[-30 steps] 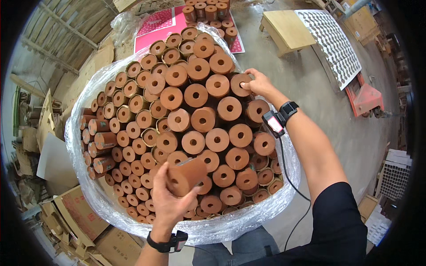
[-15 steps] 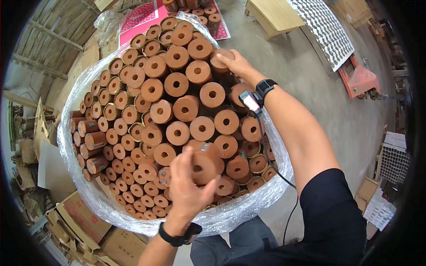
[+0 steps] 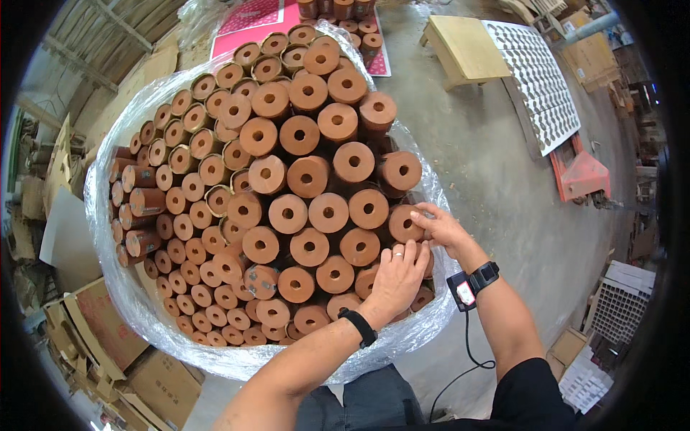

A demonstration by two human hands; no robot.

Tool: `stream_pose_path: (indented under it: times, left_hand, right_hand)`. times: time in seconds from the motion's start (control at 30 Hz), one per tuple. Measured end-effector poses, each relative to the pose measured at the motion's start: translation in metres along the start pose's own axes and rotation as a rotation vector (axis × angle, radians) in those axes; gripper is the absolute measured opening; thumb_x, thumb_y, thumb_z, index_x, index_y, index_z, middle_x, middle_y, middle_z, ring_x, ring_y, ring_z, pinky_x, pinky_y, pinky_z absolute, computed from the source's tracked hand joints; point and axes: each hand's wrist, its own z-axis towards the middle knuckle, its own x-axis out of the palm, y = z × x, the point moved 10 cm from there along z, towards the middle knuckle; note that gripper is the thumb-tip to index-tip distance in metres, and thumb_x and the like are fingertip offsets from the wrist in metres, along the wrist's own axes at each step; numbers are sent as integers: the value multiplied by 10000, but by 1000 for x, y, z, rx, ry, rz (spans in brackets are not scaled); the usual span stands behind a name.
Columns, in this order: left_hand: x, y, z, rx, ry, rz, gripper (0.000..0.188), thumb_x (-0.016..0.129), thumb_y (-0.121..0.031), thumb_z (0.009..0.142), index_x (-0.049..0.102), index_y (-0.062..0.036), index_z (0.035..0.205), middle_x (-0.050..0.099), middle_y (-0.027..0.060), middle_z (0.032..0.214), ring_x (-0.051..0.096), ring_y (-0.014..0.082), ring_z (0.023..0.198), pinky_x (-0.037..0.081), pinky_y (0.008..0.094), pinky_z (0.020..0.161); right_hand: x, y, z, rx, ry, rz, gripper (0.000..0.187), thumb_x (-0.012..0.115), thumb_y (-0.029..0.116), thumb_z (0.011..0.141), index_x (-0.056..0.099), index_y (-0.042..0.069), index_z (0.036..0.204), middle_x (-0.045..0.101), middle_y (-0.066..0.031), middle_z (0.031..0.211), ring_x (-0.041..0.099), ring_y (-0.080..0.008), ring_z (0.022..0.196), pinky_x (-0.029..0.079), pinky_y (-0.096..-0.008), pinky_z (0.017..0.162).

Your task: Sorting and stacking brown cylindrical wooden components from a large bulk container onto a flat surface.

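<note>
Many brown rolls, short thick cylinders with a round hole in the middle, stand packed upright and close together. My right hand (image 3: pixel 444 231) is at the right edge of the pack, its thumb and fingers curved on the rim of one brown roll (image 3: pixel 405 223). Just nearer to me, my left hand (image 3: pixel 397 281) reaches across from the lower left. Its bent fingers press over another roll (image 3: pixel 429 270), which they mostly hide. The two hands almost touch at the fingertips. Each wrist wears a black band, and a small device with a cable hangs at the right one.
Clear plastic wrap (image 3: pixel 118 287) rings the pack. Several rolls lie on their sides at the left (image 3: pixel 147 202). Beyond stand more rolls on a pink sheet (image 3: pixel 291 21). A wooden table (image 3: pixel 466 49), a patterned panel (image 3: pixel 535 82) and a red metal frame (image 3: pixel 583 178) are at the right; cardboard (image 3: pixel 162 381) lies lower left.
My right hand has come nearer from the far right of the pack, leaving the roll there standing. My left hand has moved right from the near middle, off the roll it was at.
</note>
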Motion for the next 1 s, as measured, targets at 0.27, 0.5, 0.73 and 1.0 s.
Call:
stream_pose_path:
  times: [0.27, 0.5, 0.73, 1.0]
  left_hand:
    - [-4, -8, -11, -142, -124, 10, 547, 593, -171, 828, 488, -20, 1343, 420, 250, 1410, 407, 403, 1297, 332, 554, 1045]
    - [-75, 23, -148, -362, 98, -414, 589, 671, -262, 880, 472, -14, 1376, 589, 201, 1086, 575, 362, 1000, 457, 458, 849]
    - [-85, 43, -447, -774, 317, -423, 476, 638, -333, 914, 558, -34, 1275, 660, 215, 1067, 630, 409, 1012, 501, 503, 874]
    - [-82, 40, -716, -1295, -427, -660, 460, 666, -392, 894, 616, -59, 1206, 670, 221, 1117, 611, 403, 1081, 505, 465, 911]
  right_hand:
    - [-38, 22, 2, -693, -358, -135, 307, 549, 145, 1000, 614, 18, 1272, 669, -121, 1222, 620, -192, 1128, 468, -333, 1001]
    - [-44, -11, -72, -913, -689, -505, 351, 586, 95, 964, 566, 26, 1307, 595, -134, 1214, 601, -255, 1093, 495, -344, 904]
    - [22, -65, -159, -804, -460, -690, 331, 617, 83, 898, 601, 11, 1221, 603, -136, 1101, 603, -255, 927, 497, -340, 761]
    - [123, -179, -153, -310, 9, -575, 172, 577, 89, 874, 647, 73, 1031, 634, -77, 885, 663, -218, 595, 445, -304, 406]
